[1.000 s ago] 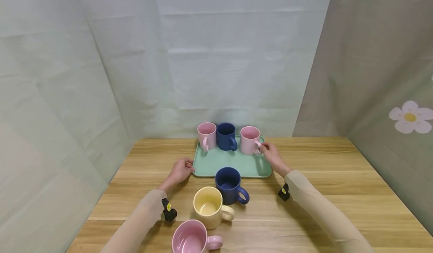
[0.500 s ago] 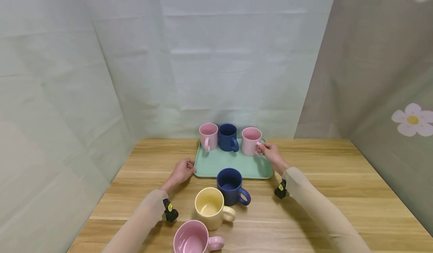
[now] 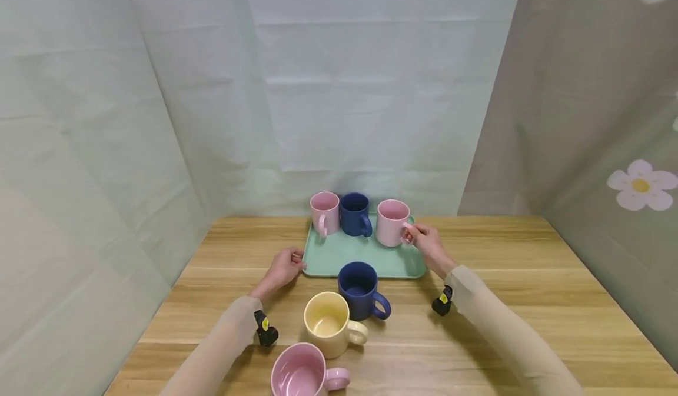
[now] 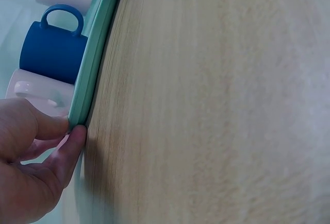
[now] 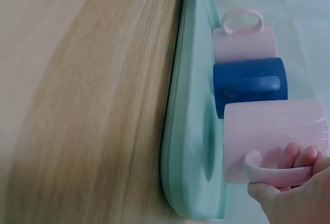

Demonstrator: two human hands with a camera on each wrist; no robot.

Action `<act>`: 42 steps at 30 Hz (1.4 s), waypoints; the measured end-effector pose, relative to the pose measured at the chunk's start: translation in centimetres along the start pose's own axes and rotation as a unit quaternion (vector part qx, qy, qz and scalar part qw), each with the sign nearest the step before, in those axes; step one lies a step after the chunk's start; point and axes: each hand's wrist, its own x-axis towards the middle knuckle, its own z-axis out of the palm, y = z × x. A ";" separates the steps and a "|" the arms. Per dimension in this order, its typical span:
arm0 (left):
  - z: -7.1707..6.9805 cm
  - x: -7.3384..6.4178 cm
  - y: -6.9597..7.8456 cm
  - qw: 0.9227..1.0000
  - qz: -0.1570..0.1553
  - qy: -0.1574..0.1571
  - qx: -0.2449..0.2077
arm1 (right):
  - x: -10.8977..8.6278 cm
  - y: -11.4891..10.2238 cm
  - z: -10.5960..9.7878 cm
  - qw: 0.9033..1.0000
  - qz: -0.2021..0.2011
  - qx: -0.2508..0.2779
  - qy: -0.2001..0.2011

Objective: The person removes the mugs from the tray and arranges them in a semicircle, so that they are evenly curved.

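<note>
A green tray (image 3: 339, 260) lies at the back of the table. My left hand (image 3: 286, 266) pinches its near left corner; in the left wrist view, the thumb (image 4: 54, 126) and a finger meet at the tray's rim. My right hand (image 3: 428, 246) grips the handle of a pink mug (image 3: 391, 228), upright at the tray's right side. In the right wrist view, its base is close over the tray, where a dark shadow shows. Left of it on the tray stand a dark blue mug (image 3: 352, 216) and another pink mug (image 3: 327, 215), side by side.
In front of the tray, a dark blue mug (image 3: 355, 302), a yellow mug (image 3: 323, 340) and a pink mug (image 3: 296, 378) stand in a slanting row between my arms. A hanging pale cloth (image 3: 339, 119) rises right behind the tray.
The pink mug in my right hand has shifted slightly nearer to me over the tray. My left hand keeps its hold on the tray corner.
</note>
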 end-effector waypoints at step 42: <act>0.0 0.4 -0.5 1.000 -0.005 -0.014 -0.004 | -9.9 0.2 -6.4 0.987 -0.066 -0.026 -0.141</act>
